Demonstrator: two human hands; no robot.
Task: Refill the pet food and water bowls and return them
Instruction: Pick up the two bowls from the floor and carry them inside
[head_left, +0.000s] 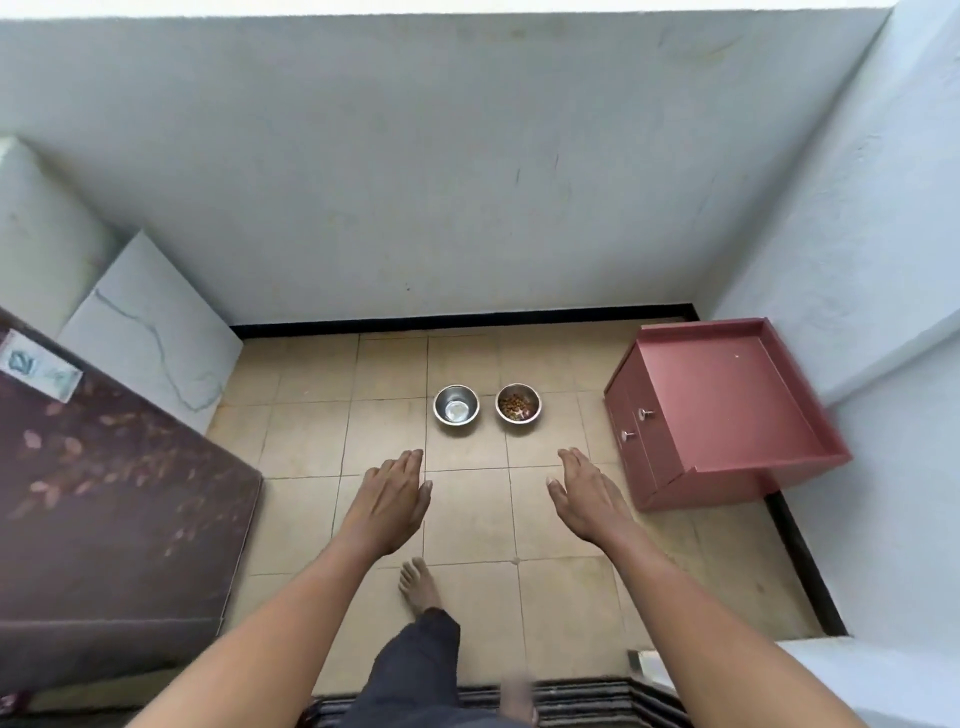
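Two small steel bowls stand side by side on the tiled floor near the far wall. The left bowl (456, 406) looks shiny inside, and I cannot tell whether it holds water. The right bowl (518, 403) holds brown kibble. My left hand (393, 493) is stretched out flat, palm down, above the floor, short of the left bowl. My right hand (583, 491) is likewise flat with straight fingers, short of the right bowl. Neither hand touches anything.
A red cabinet (717, 410) with two small knobs stands at the right wall. A dark floral-patterned appliance (104, 509) fills the left side, with a white slab (150, 332) leaning behind it. My bare foot (418, 584) is on the tiles; a striped mat (571, 701) lies at the bottom.
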